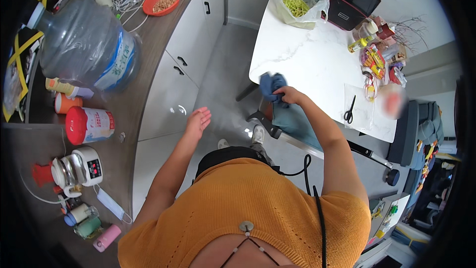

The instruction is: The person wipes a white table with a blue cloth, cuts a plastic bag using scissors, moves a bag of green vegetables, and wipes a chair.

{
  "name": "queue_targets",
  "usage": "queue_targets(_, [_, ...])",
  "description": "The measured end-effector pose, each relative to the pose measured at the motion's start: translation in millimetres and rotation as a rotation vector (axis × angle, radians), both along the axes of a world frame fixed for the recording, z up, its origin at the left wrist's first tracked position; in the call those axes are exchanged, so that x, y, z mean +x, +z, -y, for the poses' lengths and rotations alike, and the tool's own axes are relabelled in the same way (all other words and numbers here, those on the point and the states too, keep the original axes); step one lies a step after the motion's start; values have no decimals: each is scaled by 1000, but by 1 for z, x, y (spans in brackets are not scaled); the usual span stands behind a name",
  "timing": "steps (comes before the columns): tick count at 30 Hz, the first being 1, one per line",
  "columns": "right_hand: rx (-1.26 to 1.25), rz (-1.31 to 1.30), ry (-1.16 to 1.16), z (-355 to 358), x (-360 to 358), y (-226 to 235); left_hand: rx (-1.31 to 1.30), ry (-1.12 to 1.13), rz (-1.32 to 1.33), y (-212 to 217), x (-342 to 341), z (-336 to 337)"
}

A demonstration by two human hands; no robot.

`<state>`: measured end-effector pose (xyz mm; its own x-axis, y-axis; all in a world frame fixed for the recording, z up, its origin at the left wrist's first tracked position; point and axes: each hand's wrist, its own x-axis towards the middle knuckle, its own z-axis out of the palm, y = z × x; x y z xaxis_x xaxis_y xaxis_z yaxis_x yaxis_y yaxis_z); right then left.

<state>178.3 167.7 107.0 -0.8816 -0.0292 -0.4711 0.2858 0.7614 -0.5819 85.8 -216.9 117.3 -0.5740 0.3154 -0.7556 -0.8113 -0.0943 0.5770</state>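
Observation:
My right hand [290, 95] grips a crumpled blue cloth [270, 85] at the near left corner of the white marble-patterned table [307, 54]. Folds of the cloth hide part of the fingers. Just below it is a chair with a blue-grey seat [297, 124], partly covered by my right arm. My left hand [199, 120] hangs in the air beside the white cabinet doors, fingers stretched out and nothing in it.
On the table are a plastic bag of greens [296, 7], black scissors [350, 110] and snack packets [373, 63]. The dark counter at left carries a big water bottle [87, 44], a red-lidded can [89, 125], an electric kettle [87, 166] and an orange bowl [163, 1].

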Motion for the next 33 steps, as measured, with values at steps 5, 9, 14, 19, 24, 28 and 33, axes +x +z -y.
queue_targets(5, [-363, 6, -275, 43, -38, 42, 29, -69, -35, 16, -26, 7])
queue_targets(9, [-409, -120, -459, 44, -41, 63, 63, -121, -64, 21, -52, -18])
queue_targets(14, [-216, -297, -642, 19, -32, 81, 120, -240, -112, 26, -84, -61])
queue_targets(19, [-249, -270, -742, -5, -50, 42, 64, -347, -125, 28, -131, -95])
queue_targets(24, [-474, -234, -931, 10, -81, 32, 5, -469, -165, 36, -174, -125])
queue_targets(28, [-246, -300, -938, 1, -86, 24, 29, -517, -228, 38, -206, -173])
queue_targets(33, [-34, -339, -947, 2, -77, 41, 92, -646, -225, 43, -230, -243])
